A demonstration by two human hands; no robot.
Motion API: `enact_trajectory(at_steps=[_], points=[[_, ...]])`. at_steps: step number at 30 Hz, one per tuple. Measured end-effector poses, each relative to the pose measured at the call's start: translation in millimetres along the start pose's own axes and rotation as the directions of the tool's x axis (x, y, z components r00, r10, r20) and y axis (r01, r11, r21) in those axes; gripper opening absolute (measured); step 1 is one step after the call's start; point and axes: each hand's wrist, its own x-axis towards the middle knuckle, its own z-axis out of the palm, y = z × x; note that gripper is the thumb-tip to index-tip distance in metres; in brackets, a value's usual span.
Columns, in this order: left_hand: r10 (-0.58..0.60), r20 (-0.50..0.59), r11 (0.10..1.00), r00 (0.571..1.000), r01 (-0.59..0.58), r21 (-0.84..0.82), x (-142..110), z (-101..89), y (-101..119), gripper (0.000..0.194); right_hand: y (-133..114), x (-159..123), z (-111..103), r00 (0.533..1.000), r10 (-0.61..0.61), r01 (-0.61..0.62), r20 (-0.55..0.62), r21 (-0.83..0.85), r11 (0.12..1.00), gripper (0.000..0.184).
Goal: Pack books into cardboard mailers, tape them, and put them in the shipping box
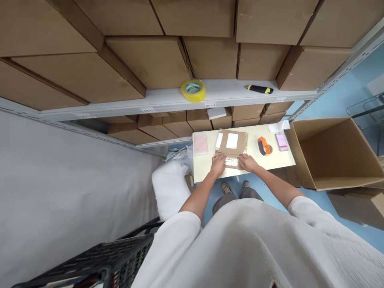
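Note:
A flat brown cardboard package point(230, 151) lies on the pale yellow table in front of me, with white labels on its face. Shiny clear tape covers its right edge and its near flap. My left hand point(219, 164) is closed on the near left corner of the package. At the near right corner, my right hand point(248, 163) holds the same flap, fingers bent over it. To the right of the package sits an orange and dark tape dispenser point(263, 145), beside a tape roll point(270, 150). A pink pad point(201, 145) lies on the left.
Shelves of cardboard boxes point(210, 58) rise behind the table point(207, 174). A yellow tape roll point(186, 94) and a utility knife point(259, 89) rest on the shelf edge. A large open carton point(303, 168) stands right, white wrapping material point(171, 192) left, and a black crate point(120, 260) lower left.

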Motion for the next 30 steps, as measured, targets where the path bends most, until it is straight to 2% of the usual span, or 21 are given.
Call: enact_trajectory(at_steps=[5, 10, 15, 21, 25, 30], points=[[-0.051, 0.037, 0.998, 0.998, 0.052, -0.028, 7, 10.9, -7, 0.067, 26, 10, -6, 0.997, 0.056, -0.056, 0.054, -0.006, 0.998, 0.054], [-0.124, 0.029, 0.99, 0.992, 0.126, -0.071, 16, 20.3, -2, 0.064, 46, 39, -16, 0.995, 0.019, -0.016, 0.099, -0.024, 1.0, 0.052], [-0.218, 0.04, 0.967, 0.975, 0.221, -0.124, 27, 36.4, 18, 0.067, 61, 81, -30, 0.986, -0.059, 0.069, 0.153, -0.055, 0.996, 0.052], [-0.305, 0.094, 0.936, 0.948, 0.316, -0.157, 43, 61.4, 51, 0.074, 77, 126, -37, 0.959, -0.095, 0.127, 0.267, -0.106, 0.986, 0.071], [-0.381, 0.121, 0.906, 0.917, 0.396, -0.148, 50, 70.1, 64, 0.074, 89, 132, -30, 0.932, -0.098, 0.152, 0.348, -0.132, 0.979, 0.079], [-0.415, 0.145, 0.889, 0.898, 0.434, -0.144, 56, 70.5, 64, 0.078, 94, 117, -19, 0.947, -0.091, 0.136, 0.309, -0.126, 0.983, 0.079]])
